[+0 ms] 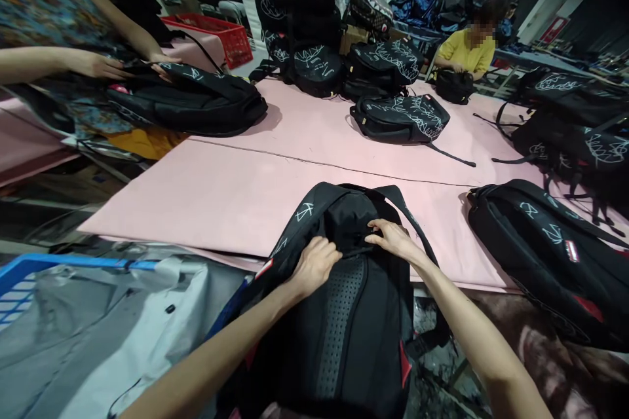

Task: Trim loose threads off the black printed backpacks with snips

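Observation:
A black backpack (378, 314) lies in front of me with its padded back panel up, its top end on the pink table and its lower end hanging toward my body. My left hand (317, 264) is closed on the fabric beside the upper back panel, near a shoulder strap (304, 209) with a white print. On the other side, my right hand (393, 239) pinches the backpack's edge with thumb and forefinger; the exact part between the fingertips is too small to make out. Between both hands, the dark fabric near the top sags inward.
Another black backpack (545, 242) lies to the right; one more (403, 119) sits farther back. A co-worker's hands (105, 65) handle a backpack (196, 101) at the left. A blue crate (93, 260) with grey fabric stands lower left. The pink table (221, 196) has a dark seam.

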`<action>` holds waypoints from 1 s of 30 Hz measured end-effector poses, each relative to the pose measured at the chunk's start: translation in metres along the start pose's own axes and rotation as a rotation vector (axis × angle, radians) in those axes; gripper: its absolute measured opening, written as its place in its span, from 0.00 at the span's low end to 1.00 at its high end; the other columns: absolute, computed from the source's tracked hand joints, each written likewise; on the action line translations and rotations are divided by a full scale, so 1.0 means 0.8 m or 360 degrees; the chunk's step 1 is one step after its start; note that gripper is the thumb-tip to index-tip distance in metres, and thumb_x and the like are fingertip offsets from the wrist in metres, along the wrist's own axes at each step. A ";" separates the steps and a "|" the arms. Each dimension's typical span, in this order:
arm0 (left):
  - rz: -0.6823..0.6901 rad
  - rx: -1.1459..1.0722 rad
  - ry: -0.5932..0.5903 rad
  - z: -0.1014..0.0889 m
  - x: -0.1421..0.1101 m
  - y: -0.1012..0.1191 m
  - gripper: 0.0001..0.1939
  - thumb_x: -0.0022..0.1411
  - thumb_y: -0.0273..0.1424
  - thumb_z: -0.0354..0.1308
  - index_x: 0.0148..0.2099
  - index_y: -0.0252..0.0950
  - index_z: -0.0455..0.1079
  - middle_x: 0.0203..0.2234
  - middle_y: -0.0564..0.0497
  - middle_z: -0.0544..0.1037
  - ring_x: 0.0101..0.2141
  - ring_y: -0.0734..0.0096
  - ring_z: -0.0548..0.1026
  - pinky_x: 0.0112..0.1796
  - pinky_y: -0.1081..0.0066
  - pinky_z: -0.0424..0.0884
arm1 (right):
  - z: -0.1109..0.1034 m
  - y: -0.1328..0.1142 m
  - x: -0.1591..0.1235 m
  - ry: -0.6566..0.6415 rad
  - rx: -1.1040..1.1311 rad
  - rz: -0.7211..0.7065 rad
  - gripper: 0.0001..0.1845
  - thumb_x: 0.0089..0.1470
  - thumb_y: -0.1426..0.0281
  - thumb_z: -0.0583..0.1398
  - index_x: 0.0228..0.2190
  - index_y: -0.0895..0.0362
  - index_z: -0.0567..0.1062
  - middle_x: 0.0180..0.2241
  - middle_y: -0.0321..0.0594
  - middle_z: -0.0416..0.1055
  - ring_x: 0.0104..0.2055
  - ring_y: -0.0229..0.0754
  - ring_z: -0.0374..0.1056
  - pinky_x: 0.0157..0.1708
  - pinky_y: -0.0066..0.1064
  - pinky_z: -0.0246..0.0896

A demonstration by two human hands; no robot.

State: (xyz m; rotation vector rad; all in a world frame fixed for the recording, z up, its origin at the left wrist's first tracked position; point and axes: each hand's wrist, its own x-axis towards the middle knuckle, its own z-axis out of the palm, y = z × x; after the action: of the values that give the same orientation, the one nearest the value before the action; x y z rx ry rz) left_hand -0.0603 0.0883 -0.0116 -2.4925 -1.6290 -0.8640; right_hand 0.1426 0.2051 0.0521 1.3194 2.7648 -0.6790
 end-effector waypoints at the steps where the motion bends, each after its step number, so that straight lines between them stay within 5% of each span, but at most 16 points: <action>1: 0.0044 0.0004 0.0024 0.003 -0.012 0.008 0.10 0.61 0.23 0.47 0.33 0.35 0.69 0.21 0.52 0.67 0.27 0.70 0.62 0.33 0.67 0.60 | 0.000 -0.003 -0.006 -0.0050 0.0015 0.0000 0.18 0.55 0.62 0.57 0.46 0.55 0.70 0.41 0.41 0.73 0.44 0.43 0.69 0.39 0.28 0.58; 7: 0.0067 -0.0031 0.0044 0.006 -0.034 0.025 0.11 0.60 0.20 0.46 0.36 0.34 0.69 0.21 0.53 0.66 0.27 0.71 0.61 0.33 0.68 0.60 | 0.006 -0.030 -0.016 -0.0325 -0.0185 0.0100 0.13 0.53 0.59 0.57 0.37 0.51 0.76 0.33 0.38 0.76 0.39 0.44 0.71 0.33 0.28 0.56; 30: -0.0065 -0.0160 -0.0029 0.023 -0.025 -0.006 0.12 0.62 0.20 0.45 0.37 0.34 0.69 0.23 0.52 0.68 0.28 0.71 0.64 0.36 0.68 0.62 | 0.038 -0.026 0.036 -0.0322 0.0016 0.0157 0.10 0.49 0.60 0.60 0.30 0.50 0.78 0.27 0.35 0.75 0.32 0.41 0.70 0.29 0.27 0.52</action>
State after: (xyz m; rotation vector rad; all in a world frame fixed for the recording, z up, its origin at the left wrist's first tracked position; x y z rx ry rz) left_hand -0.0628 0.0796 -0.0377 -2.5485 -1.6885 -0.9536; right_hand 0.1033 0.2038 0.0272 1.2991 2.5244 -0.7740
